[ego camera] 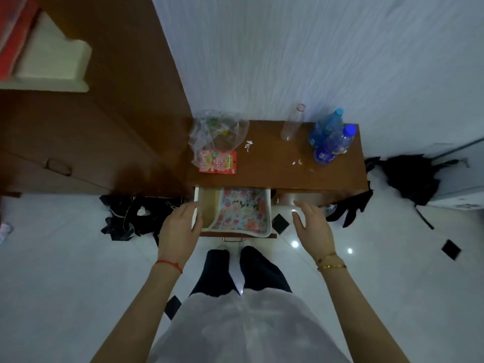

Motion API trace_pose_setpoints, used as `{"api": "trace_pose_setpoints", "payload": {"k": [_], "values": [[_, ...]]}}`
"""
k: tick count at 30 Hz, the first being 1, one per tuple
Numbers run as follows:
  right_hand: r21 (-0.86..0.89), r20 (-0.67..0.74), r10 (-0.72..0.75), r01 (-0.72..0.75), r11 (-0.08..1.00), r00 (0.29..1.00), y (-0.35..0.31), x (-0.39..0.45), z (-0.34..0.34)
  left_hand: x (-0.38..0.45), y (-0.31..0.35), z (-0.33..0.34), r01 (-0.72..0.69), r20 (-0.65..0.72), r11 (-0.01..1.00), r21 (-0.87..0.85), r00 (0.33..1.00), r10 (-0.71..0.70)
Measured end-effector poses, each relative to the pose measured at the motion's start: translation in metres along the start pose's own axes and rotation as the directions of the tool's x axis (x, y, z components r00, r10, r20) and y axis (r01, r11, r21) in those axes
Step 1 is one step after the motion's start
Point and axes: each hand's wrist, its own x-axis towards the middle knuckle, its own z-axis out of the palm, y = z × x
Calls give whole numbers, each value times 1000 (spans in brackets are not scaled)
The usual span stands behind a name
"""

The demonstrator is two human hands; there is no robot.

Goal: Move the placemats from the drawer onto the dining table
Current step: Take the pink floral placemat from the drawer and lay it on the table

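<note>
**Drawer open, placemats not yet touched**

A brown wardrobe filled the left of the view, with a low wooden side table against the white wall beside it. On the table top stood a cluster of blue-capped bottles, an empty clear bottle, a crumpled clear plastic bag and a red-and-pink packet. Dark clothing lay on the tiled floor to the left of the table.

The table's drawer was pulled out toward the person, and the floral placemats lay inside it, filling its right part and curling up against the right wall. No dining table was in sight.

The left hand hovered at the drawer's left wall, fingers straight and relaxed, gripping nothing; whether it touched the wall could not be told. The right hand was held well to the right of the drawer, fingers spread, also empty.

Judging by the way the edge bent up the drawer side, the placemats were probably thin, light and floppy rather than stiff. They would likely sag if lifted by one corner, so the better hold seemed to be both hands pinching opposite edges, or sliding fingers under the near edge, where bare drawer floor at the left gave room to get in.
</note>
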Motion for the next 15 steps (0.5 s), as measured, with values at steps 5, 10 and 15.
{"api": "trace_pose_setpoints", "payload": {"k": [5, 10, 15], "values": [[21, 17, 127, -128, 992, 992, 1, 26, 52, 43, -46, 43, -58, 123, 997, 55, 991, 50], [3, 70, 203, -204, 979, 977, 30, 57, 126, 71, -101, 119, -26, 236, 996, 81, 972, 6], [-12, 56, 249, -249, 968, 967, 76, 85, 204, 88, -153, 213, 9, 335, 995, 102, 941, -43]]}}
